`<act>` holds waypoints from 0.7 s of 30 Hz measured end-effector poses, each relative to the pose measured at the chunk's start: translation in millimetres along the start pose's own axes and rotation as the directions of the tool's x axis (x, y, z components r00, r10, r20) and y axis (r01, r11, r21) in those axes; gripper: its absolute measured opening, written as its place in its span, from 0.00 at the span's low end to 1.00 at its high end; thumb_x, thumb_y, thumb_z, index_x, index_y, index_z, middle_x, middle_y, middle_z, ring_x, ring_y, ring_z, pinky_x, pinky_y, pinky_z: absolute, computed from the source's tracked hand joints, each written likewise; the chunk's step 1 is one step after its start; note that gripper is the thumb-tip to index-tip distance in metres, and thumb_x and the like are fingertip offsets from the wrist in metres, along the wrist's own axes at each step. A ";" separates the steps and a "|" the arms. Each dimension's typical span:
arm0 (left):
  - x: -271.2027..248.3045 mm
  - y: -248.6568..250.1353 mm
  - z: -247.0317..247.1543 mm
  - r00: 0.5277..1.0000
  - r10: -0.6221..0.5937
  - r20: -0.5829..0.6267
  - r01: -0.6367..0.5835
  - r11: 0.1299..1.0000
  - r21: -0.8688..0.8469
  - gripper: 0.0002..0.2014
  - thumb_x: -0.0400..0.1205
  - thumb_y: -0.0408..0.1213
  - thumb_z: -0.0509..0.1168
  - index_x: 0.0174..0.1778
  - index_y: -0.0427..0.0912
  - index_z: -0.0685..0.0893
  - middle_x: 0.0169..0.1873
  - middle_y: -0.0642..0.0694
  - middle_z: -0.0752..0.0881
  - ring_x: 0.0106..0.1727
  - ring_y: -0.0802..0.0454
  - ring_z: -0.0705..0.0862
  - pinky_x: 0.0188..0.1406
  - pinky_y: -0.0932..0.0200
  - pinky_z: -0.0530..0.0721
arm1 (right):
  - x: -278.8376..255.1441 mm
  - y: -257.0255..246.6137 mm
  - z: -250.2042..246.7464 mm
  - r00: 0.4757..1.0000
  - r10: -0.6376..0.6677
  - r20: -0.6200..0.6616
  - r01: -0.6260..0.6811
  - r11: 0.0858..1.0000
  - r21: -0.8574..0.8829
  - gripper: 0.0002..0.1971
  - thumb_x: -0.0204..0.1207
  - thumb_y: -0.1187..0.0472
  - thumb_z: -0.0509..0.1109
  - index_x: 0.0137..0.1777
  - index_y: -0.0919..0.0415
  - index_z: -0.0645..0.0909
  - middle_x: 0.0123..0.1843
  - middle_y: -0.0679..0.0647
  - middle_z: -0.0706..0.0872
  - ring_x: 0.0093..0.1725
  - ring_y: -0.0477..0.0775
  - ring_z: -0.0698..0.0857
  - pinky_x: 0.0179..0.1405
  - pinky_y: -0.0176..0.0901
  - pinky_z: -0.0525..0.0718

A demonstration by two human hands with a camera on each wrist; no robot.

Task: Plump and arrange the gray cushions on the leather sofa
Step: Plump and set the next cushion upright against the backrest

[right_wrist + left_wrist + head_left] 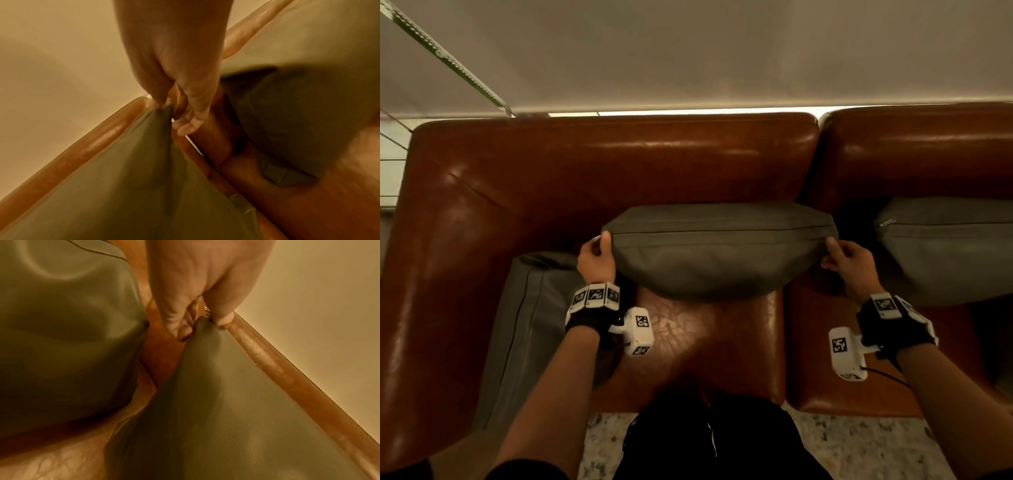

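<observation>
A gray cushion stands upright against the back of the brown leather sofa, held at its two top corners. My left hand pinches the left corner, shown close up in the left wrist view as the cushion nipped between thumb and fingers. My right hand pinches the right corner; in the right wrist view the cushion hangs from the fingers. A second gray cushion leans by the left armrest. A third gray cushion rests on the right seat.
The sofa has two seat sections with a gap between them. A pale wall rises behind the backrest. Speckled floor lies in front of the sofa, and my dark-clothed legs stand at the seat's front edge.
</observation>
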State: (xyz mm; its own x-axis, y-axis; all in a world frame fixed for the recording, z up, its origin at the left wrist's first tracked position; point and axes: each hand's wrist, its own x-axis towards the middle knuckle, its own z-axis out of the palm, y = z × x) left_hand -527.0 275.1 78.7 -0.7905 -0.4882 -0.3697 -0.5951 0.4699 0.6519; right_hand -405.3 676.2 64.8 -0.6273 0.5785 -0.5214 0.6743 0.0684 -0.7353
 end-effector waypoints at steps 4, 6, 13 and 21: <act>7.4 -2.6 -6.5 0.997 0.080 -0.019 -0.080 0.997 0.012 0.19 0.84 0.43 0.60 0.60 0.29 0.81 0.56 0.29 0.84 0.60 0.35 0.82 0.62 0.46 0.77 | -1.2 0.5 -4.5 0.996 -0.072 -0.047 0.068 0.994 -0.081 0.13 0.81 0.57 0.65 0.51 0.68 0.81 0.39 0.63 0.83 0.33 0.49 0.79 0.42 0.49 0.80; 5.8 -1.5 -4.8 0.997 0.073 -0.018 -0.072 0.997 0.042 0.19 0.84 0.43 0.60 0.60 0.29 0.80 0.57 0.29 0.84 0.61 0.35 0.81 0.62 0.47 0.77 | -0.6 -0.5 -1.6 0.997 -0.067 -0.047 0.060 0.989 -0.133 0.14 0.81 0.55 0.65 0.52 0.67 0.82 0.37 0.60 0.83 0.35 0.53 0.79 0.43 0.51 0.80; 16.3 7.2 1.9 1.000 0.029 0.004 -0.029 0.988 0.150 0.27 0.84 0.55 0.51 0.61 0.35 0.81 0.61 0.32 0.81 0.64 0.33 0.78 0.68 0.39 0.73 | 10.1 -30.3 -4.1 0.995 0.090 0.038 -0.091 0.995 0.038 0.17 0.82 0.56 0.61 0.68 0.60 0.75 0.57 0.56 0.81 0.56 0.54 0.79 0.45 0.42 0.77; 42.5 54.6 10.9 0.984 -0.101 0.145 0.054 0.954 0.296 0.19 0.85 0.43 0.59 0.59 0.32 0.85 0.63 0.32 0.83 0.66 0.34 0.79 0.64 0.49 0.75 | 64.1 -61.8 26.5 0.990 0.144 -0.009 -0.144 0.980 -0.136 0.19 0.74 0.51 0.74 0.56 0.67 0.86 0.59 0.65 0.87 0.60 0.64 0.84 0.66 0.59 0.81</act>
State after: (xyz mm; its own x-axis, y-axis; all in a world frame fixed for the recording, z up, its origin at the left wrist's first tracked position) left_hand -594.7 288.0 91.4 -0.7390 -0.4210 -0.5259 -0.6531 0.6393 0.4060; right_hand -497.5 687.5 65.4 -0.5202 0.5896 -0.6179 0.8041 0.0944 -0.5869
